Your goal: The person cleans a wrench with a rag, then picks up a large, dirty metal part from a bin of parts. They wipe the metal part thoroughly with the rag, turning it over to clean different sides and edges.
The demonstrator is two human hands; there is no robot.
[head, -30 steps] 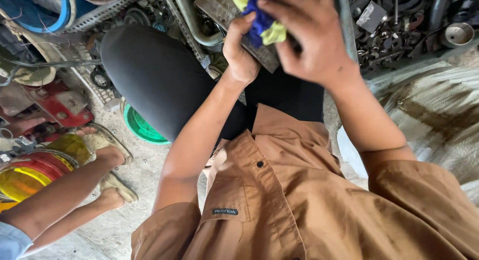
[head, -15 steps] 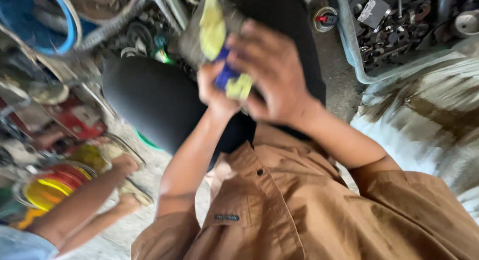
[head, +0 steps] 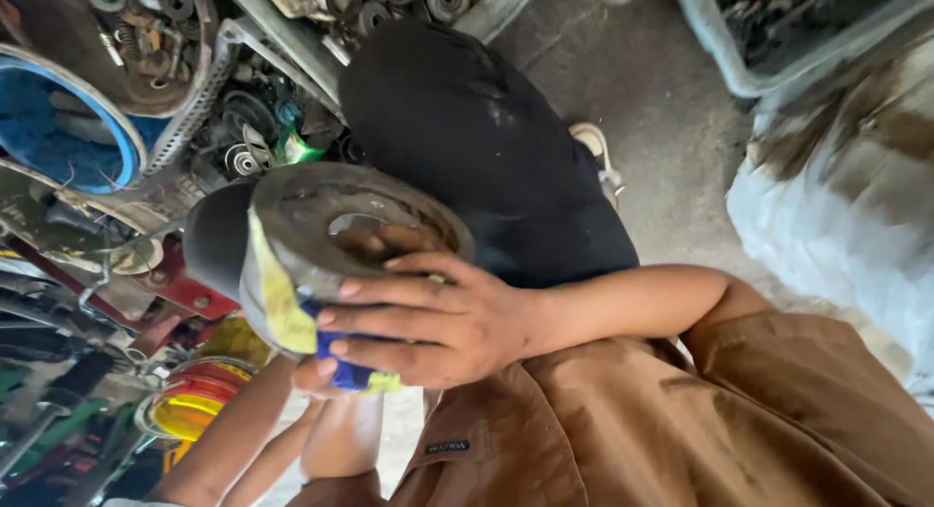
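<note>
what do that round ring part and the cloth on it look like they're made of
Ring part: likely cast metal, dull grey-brown, grimy matte face around a centre hole. Cloth: soft fabric, yellow and blue, draped over its rim and pressed there by the right hand.

Under the fingers (head: pixel 389 317) a yellow-and-blue cloth (head: pixel 277 312) wraps a dull grey, rust-brown metal ring (head: pixel 321 220), with black trousers (head: pixel 467 127) beyond the fingers, a tan-brown shirt (head: pixel 681 419) behind them, and a blue-rimmed tub (head: pixel 58 127) off past the fingertips.
</note>
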